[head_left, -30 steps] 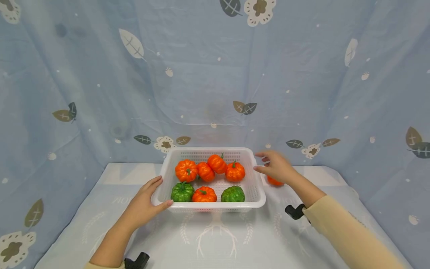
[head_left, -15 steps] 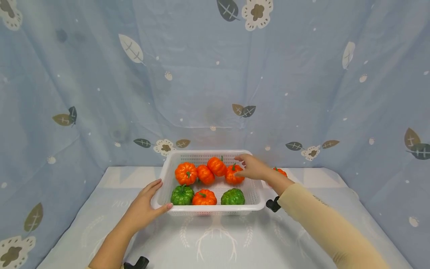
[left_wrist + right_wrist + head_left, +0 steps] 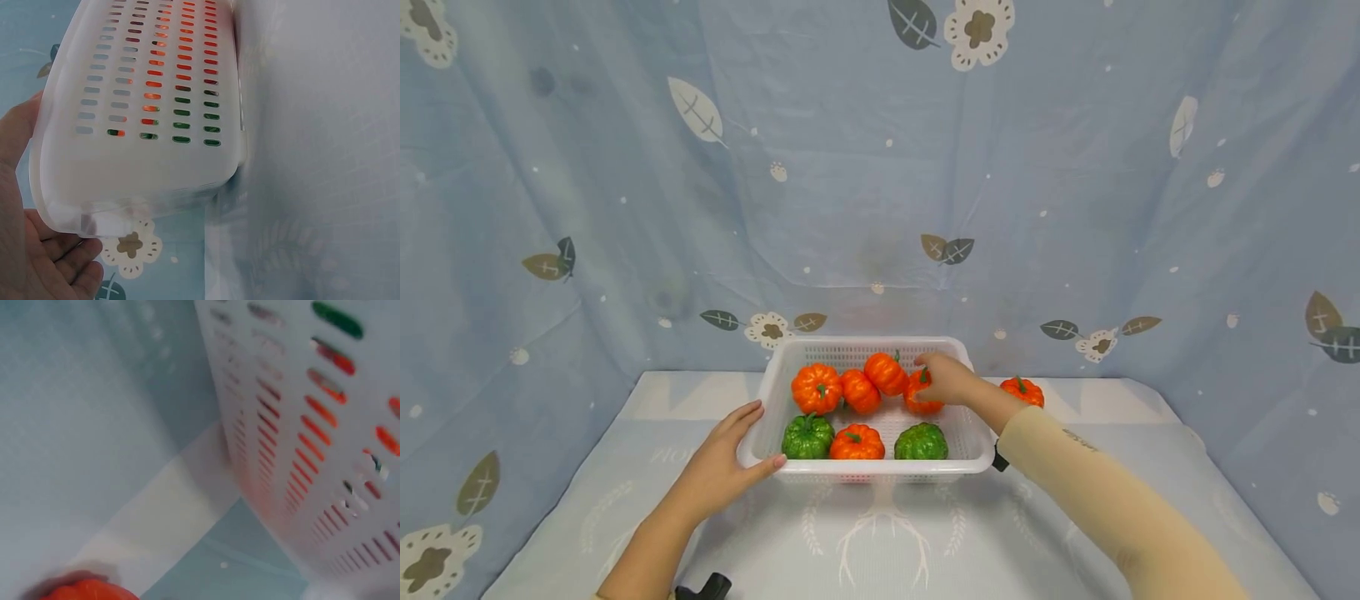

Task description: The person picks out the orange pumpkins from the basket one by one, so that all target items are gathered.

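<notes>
A white slotted plastic basket (image 3: 868,467) stands on the table, with several small orange and green pumpkins inside. My left hand (image 3: 722,458) holds its left front corner, the thumb on the front rim. In the left wrist view, the fingers of that hand (image 3: 59,259) curl at the basket rim (image 3: 59,181). My right hand (image 3: 951,379) reaches over the right rim, thumb and fingers around an orange pumpkin (image 3: 922,405) that it partly covers. The right wrist view shows the basket's slotted side (image 3: 281,419), not the hand.
Inside the basket lie other orange pumpkins (image 3: 817,388) and two green pumpkins (image 3: 808,437), (image 3: 921,442). Another orange pumpkin (image 3: 1022,392) sits on the table right of the basket, behind the right forearm. A blue patterned curtain (image 3: 880,167) hangs behind the pale table (image 3: 880,542).
My right hand has moved left from beside the basket, over its right rim, and closed around the right-hand orange pumpkin. The left hand has stayed on the basket corner.
</notes>
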A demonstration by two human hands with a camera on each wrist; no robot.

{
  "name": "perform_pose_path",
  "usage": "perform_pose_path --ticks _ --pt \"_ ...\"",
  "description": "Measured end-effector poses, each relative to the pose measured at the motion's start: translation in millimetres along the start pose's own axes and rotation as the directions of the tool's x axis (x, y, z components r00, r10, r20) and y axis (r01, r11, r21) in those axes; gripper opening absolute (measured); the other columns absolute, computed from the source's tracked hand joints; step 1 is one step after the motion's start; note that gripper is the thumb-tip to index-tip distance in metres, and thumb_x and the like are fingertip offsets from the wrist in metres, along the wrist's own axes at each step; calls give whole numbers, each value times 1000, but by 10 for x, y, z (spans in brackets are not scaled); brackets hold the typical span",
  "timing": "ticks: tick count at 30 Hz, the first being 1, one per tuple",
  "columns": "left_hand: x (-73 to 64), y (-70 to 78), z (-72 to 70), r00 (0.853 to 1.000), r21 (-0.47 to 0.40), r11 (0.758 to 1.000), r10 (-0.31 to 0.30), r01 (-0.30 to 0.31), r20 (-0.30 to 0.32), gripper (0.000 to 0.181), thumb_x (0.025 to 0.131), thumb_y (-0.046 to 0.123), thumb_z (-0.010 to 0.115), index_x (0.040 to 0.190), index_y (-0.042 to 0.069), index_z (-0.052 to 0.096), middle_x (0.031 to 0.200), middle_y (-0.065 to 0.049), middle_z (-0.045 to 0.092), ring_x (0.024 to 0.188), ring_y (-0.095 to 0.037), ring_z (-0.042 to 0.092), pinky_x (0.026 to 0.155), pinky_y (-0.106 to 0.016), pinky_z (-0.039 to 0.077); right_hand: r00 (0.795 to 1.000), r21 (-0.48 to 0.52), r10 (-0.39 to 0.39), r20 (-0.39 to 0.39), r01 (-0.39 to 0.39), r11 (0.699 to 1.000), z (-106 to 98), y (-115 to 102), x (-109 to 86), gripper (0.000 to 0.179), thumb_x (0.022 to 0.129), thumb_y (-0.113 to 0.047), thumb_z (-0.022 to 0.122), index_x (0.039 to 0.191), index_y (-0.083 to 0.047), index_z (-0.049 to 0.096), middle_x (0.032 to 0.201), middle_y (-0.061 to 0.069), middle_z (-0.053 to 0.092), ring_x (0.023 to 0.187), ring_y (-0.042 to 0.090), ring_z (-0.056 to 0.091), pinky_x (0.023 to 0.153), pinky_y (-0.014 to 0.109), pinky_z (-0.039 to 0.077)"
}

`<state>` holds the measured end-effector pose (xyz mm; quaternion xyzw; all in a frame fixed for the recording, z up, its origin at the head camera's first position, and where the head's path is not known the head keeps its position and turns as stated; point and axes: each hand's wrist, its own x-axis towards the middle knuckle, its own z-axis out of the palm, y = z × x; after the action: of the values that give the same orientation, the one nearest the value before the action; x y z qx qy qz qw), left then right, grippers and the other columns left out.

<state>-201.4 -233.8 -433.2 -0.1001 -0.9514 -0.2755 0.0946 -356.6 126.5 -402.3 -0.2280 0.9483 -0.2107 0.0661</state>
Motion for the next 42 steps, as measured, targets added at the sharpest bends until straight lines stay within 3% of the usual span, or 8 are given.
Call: perform_pose_path --ticks 7,12,16,22,29,35,42 --pt "11 -20 25 1000 -3 1000 -7 7 2 91 86 57 73 151 2 42 159 -13 33 140 -45 37 103 -69 37 997 -17 57 45 -56 998 48 -18 5 64 81 -16 84 137 0 57 122 14 67 111 27 62 101 42 49" --pt "7 -19 19 1000 -10 1000 1 -1 -2 90 86 55 74 151 1 42 159 -13 34 140 -44 37 104 -68 36 995 -15 36 89 -35 999 54 -50 -19 59 79 -18 86 130 0 62 110 12 69 97 23 63 92 39 54" --pt "-2 -15 19 1000 -11 1000 -10 10 4 91 85 56 74 151 1 42 159 -14 33 140 -45 36 104 -69 36 992 -22 2 124 1 1000 76 -59 -37 61 77 -24 89 128 -1 65 115 10 68 96 20 60 93 38 53" --pt "-7 -31 30 1000 -3 1000 -12 12 2 91 85 56 74 150 1 42 159 -14 34 140 -45 37 104 -69 36 990 -52 10 143 -3 999 101 -77 -48 64 77 -25 88 131 -2 62 118 9 68 100 21 60 98 40 50" --pt "-2 -37 33 1000 -2 1000 0 0 -3 90 86 56 73 150 1 43 159 -14 34 140 -44 37 104 -68 37 996 -73 -24 87 31 997 75 -78 -78 61 73 -27 91 124 -3 67 112 6 69 94 20 59 91 37 52" --pt "1 -34 29 1000 2 1000 -2 2 -1 90 86 55 73 150 1 43 159 -13 34 140 -44 37 103 -68 37 997 -19 -63 52 64 998 15 -46 -119 58 73 -27 90 123 -5 70 113 5 69 92 19 58 86 35 53" --pt "2 -3 7 1000 -4 1000 -7 7 4 90 86 55 73 151 1 42 159 -12 33 140 -44 37 104 -68 37 994 77 -111 -15 112 991 -178 -27 -253 59 74 -25 89 126 -6 68 116 8 66 102 24 58 87 38 53"
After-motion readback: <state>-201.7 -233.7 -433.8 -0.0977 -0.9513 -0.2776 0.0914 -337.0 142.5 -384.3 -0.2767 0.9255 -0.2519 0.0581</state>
